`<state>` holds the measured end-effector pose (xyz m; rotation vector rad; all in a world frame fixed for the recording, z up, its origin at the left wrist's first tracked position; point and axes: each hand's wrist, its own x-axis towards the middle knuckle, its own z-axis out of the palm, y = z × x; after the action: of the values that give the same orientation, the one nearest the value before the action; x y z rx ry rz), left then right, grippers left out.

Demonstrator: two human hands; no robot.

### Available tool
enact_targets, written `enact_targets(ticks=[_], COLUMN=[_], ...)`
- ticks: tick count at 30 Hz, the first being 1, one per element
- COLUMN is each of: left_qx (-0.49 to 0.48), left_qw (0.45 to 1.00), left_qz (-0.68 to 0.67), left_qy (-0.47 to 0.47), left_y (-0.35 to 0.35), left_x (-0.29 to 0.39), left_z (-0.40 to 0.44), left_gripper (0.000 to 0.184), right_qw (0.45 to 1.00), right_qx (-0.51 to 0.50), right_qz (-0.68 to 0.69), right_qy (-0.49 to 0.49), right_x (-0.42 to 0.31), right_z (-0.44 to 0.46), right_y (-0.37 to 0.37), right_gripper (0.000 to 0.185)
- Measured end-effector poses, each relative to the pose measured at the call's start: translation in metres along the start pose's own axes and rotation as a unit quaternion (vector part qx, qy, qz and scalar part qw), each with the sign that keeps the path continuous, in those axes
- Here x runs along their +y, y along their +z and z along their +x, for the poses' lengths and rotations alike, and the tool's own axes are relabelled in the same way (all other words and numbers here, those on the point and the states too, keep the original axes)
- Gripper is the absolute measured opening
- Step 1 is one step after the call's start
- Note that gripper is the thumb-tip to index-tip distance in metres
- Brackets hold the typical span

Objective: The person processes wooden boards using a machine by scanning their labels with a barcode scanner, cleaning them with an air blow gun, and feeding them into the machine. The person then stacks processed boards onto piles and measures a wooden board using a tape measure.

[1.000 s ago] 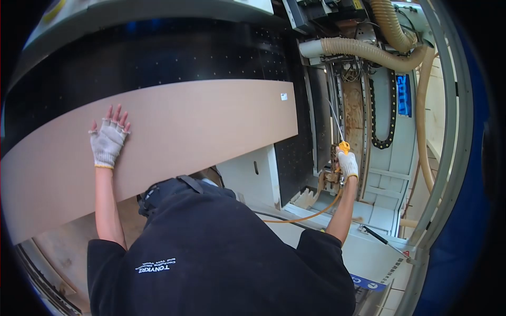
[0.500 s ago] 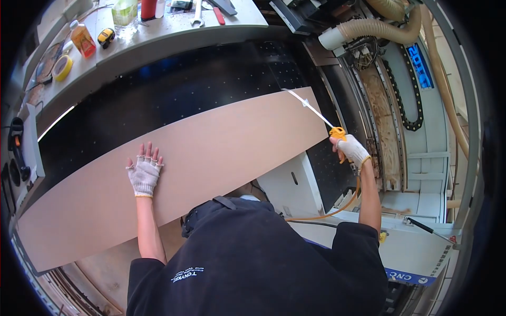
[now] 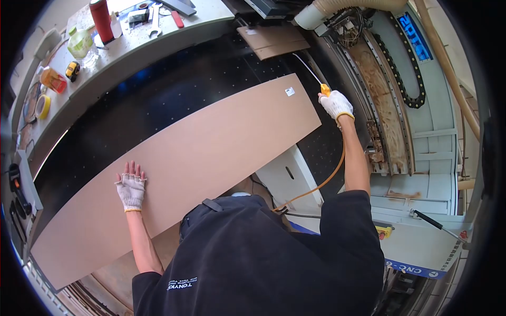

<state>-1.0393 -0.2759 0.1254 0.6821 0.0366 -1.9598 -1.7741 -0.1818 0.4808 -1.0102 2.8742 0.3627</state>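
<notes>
My left hand (image 3: 131, 188), in a white fingerless glove, lies flat with fingers spread on a long light-brown panel (image 3: 211, 147). In my right hand (image 3: 336, 105), also gloved, is an air blow gun (image 3: 325, 88) with an orange-yellow body. Its thin nozzle points up and left, beyond the panel's right end, towards a smaller brown board (image 3: 274, 43). An orange hose (image 3: 332, 179) runs down from my right hand. Near the panel's upper right corner sits a small white label (image 3: 290, 91).
Under the panel spreads a black table (image 3: 190, 100) dotted with small points. Behind it, a white bench (image 3: 124, 52) carries a red bottle (image 3: 101, 21), a wrench (image 3: 155, 21), a tape measure (image 3: 73, 70) and yellow tape (image 3: 42, 107). Machine rails (image 3: 379, 100) stand at the right.
My right hand has carried the blow gun farther away, its nozzle passing off the panel's corner. The white label and smaller brown board now show. The whole view has shifted.
</notes>
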Motion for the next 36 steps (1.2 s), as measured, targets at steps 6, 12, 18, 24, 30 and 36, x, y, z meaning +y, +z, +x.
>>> enact_targets(ticks=[6, 12, 18, 24, 30, 36], left_qx=[0.008, -0.02, -0.151, -0.11, -0.077, -0.064], left_qw=[0.976, 0.789, 0.441, 0.21, 0.167, 0.174], left_qz=[0.199, 0.614, 0.868, 0.933, 0.95, 0.963], left_qy=[-0.091, -0.01, 0.17, 0.27, 0.252, 0.196], left_y=[0.061, 0.192, 0.315, 0.309, 0.336, 0.345], left_x=[-0.05, -0.144, -0.225, -0.274, -0.305, -0.274], left_z=[0.038, 0.147, 0.245, 0.312, 0.288, 0.261], left_gripper=[0.066, 0.055, 0.068, 0.063, 0.05, 0.043], right_qw=[0.999, 0.977, 0.981, 0.897, 0.687, 0.567], right_qx=[-0.021, -0.168, -0.136, -0.075, 0.2, 0.086], right_qz=[0.033, 0.121, 0.135, 0.334, 0.525, 0.475], right_qy=[-0.025, -0.042, -0.011, 0.278, 0.461, 0.668], right_x=[0.001, -0.005, 0.102, 0.346, 0.444, 0.381], right_z=[0.057, 0.054, 0.005, -0.134, -0.286, -0.271], right_y=[0.019, 0.06, 0.124, 0.269, 0.433, 0.47], right_gripper=[0.063, 0.058, 0.056, 0.058, 0.051, 0.046])
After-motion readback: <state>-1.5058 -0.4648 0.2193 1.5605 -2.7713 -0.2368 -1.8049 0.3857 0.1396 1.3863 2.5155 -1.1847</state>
